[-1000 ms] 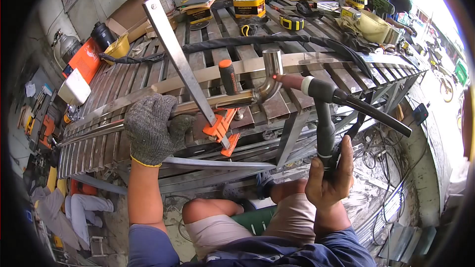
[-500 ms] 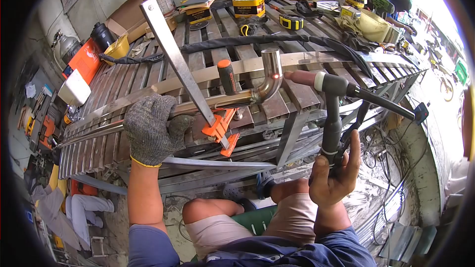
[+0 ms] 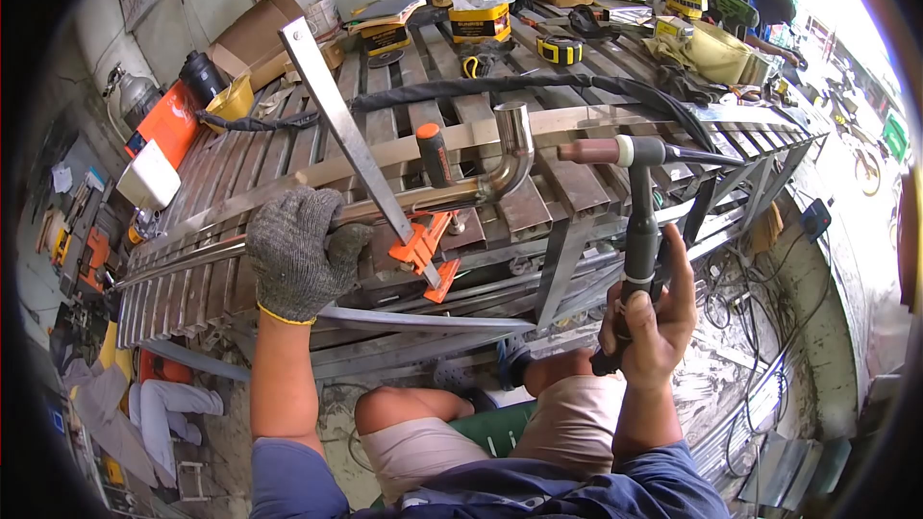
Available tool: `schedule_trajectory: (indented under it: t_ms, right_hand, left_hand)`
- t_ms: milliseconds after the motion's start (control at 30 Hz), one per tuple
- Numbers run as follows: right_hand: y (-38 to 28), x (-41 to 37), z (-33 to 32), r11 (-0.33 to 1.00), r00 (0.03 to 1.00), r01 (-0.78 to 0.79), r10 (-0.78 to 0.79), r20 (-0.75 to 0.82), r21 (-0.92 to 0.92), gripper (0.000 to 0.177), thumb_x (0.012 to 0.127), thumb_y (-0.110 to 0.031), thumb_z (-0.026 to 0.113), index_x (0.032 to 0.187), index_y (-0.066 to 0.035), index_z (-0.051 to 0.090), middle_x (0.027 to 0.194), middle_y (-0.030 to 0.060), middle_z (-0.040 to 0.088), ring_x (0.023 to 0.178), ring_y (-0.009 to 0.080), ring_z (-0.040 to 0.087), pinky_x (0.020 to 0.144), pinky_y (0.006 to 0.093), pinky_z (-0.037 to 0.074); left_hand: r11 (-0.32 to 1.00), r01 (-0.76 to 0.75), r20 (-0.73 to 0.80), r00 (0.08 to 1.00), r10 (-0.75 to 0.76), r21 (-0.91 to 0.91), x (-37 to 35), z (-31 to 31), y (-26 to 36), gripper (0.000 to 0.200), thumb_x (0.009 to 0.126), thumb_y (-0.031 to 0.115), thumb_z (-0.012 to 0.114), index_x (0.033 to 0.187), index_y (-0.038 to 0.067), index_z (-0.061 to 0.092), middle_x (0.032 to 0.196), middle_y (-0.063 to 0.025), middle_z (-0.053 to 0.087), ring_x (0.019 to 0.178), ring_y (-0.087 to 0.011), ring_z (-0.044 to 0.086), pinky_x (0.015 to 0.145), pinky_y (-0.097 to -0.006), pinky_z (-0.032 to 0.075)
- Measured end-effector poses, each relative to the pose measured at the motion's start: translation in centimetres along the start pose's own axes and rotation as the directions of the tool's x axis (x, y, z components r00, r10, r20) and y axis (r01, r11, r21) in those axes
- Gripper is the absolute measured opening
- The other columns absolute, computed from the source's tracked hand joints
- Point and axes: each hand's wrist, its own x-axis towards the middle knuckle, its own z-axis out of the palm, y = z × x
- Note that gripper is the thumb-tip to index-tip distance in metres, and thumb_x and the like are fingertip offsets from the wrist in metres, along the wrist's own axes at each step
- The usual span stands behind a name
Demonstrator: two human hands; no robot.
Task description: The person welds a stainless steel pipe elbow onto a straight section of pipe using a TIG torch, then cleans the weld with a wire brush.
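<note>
My left hand (image 3: 300, 252) wears a grey knit glove and is wrapped round a long shiny metal pipe (image 3: 413, 198) lying along the slatted bench edge. At its right end the pipe bends upward in a polished elbow (image 3: 514, 159). An orange clamp (image 3: 423, 245) with a long steel bar (image 3: 346, 130) stands at the pipe, right of the glove. Behind the pipe is an orange-and-black handle (image 3: 435, 154), upright. My bare right hand (image 3: 654, 322) grips a black welding torch (image 3: 642, 216) by its handle. The torch's reddish nozzle points left, apart from the elbow.
A black cable sleeve (image 3: 433, 91) crosses the slatted metal bench (image 3: 586, 187). Farther back are a yellow-black tub (image 3: 481, 24), a tape measure (image 3: 560, 50) and a yellow bowl (image 3: 231, 104). Cables (image 3: 745, 308) lie on the floor at right. Another person's legs (image 3: 173, 399) show at lower left.
The torch has turned and its nozzle has moved slightly right, away from the elbow. My right hand has shifted its grip. The glint at the elbow's edge is gone.
</note>
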Motion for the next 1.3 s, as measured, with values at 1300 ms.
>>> schedule_trajectory:
  t_ms: [1300]
  right_hand:
    - [1.8, 0.5, -0.3, 1.000, 0.999, 0.004, -0.004, -0.035, 0.012, 0.076, 0.101, 0.004, 0.065, 0.169, 0.005, 0.031, 0.090, 0.0031, 0.067, 0.063, 0.0036, 0.053, 0.057, 0.0204, 0.041]
  left_hand:
    - [0.509, 0.203, 0.358, 0.906, 0.226, -0.837, 7.4, 0.8, 16.1, 0.047, 0.099, 0.022, 0.078, 0.139, 0.001, 0.067, 0.121, -0.0190, 0.075, 0.108, -0.0382, 0.076, 0.094, -0.0452, 0.061]
